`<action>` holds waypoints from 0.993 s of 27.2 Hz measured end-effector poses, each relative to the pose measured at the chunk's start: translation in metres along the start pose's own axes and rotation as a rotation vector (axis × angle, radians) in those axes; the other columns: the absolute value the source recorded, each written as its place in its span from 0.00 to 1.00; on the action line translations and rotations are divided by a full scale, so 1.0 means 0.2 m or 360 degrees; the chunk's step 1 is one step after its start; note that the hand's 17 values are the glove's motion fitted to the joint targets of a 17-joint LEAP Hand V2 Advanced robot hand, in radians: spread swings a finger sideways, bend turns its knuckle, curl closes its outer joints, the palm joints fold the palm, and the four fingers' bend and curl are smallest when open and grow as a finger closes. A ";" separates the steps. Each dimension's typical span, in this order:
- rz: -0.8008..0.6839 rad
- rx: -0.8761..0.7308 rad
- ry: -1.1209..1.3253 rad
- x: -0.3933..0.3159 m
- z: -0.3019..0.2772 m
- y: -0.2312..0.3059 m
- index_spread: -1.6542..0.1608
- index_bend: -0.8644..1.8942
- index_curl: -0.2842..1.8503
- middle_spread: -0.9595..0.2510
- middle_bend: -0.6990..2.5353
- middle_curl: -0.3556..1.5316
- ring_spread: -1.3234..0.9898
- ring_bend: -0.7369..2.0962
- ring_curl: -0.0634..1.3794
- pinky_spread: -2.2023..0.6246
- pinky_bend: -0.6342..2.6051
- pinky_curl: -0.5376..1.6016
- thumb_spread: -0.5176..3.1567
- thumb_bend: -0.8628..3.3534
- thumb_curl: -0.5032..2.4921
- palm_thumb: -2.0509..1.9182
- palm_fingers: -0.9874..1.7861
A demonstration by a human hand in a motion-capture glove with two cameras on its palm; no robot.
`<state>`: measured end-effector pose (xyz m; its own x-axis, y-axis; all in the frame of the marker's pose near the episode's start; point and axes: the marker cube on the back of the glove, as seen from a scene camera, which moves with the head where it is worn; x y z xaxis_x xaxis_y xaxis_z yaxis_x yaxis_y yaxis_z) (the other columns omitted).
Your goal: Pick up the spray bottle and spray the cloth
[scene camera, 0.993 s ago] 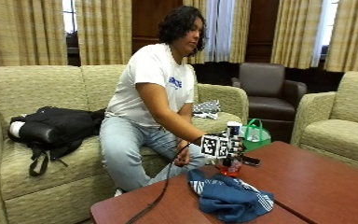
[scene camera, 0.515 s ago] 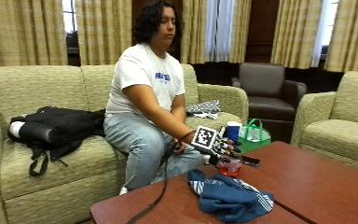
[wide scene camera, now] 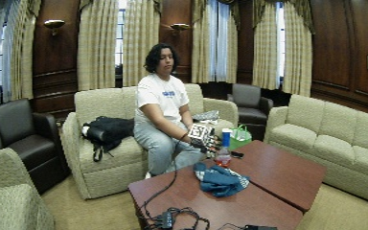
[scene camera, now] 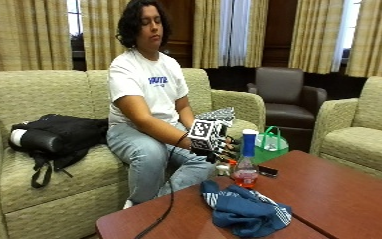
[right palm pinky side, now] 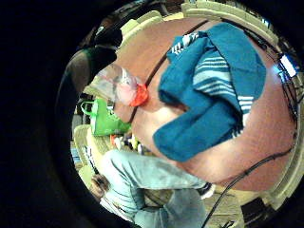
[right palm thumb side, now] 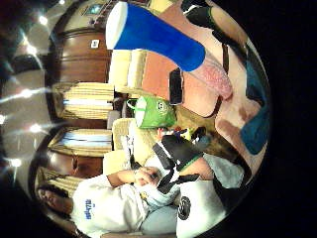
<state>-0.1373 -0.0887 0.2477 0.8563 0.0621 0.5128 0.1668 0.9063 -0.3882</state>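
gloved right hand (scene camera: 211, 144) just beside upright spray bottle (scene camera: 246, 167) (apart)

Right hand (scene camera: 219, 149): fingers hidden behind the glove's back in both outside views, so grip cannot be told. Spray bottle (scene camera: 246, 160): nozzle and trigger not discernible (too small in the wide outside view too); in the little-finger palm view its upper part (right palm pinky side: 111, 80) is lost in dark at the picture's edge. Cloth (right palm thumb side: 257, 124) cut off by the thumb-side view's rim. Small dark object (scene camera: 266, 171) near the table's back edge: unidentifiable. Table (scene camera: 350, 199) cropped at the picture's edges.
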 end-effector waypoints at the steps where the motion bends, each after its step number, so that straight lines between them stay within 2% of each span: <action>1: -0.0009 0.0003 -0.0006 0.01 -0.02 0.03 0.68 0.35 0.27 0.61 0.30 0.39 0.49 0.43 0.29 0.81 0.29 0.41 0.39 0.20 0.33 0.67 0.56; 16: -0.0004 -0.0033 0.0149 0.18 -0.24 0.36 0.67 0.36 0.26 0.62 0.29 0.39 0.49 0.41 0.28 0.82 0.27 0.41 0.39 0.20 0.30 0.66 0.57; 27: 0.0018 -0.0018 0.0144 0.22 -0.33 0.49 0.67 0.36 0.26 0.64 0.28 0.39 0.49 0.41 0.28 0.83 0.27 0.41 0.40 0.20 0.29 0.67 0.59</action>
<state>-0.0513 -0.0247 0.1823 0.8987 0.0337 0.4372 0.1621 0.9009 -0.4026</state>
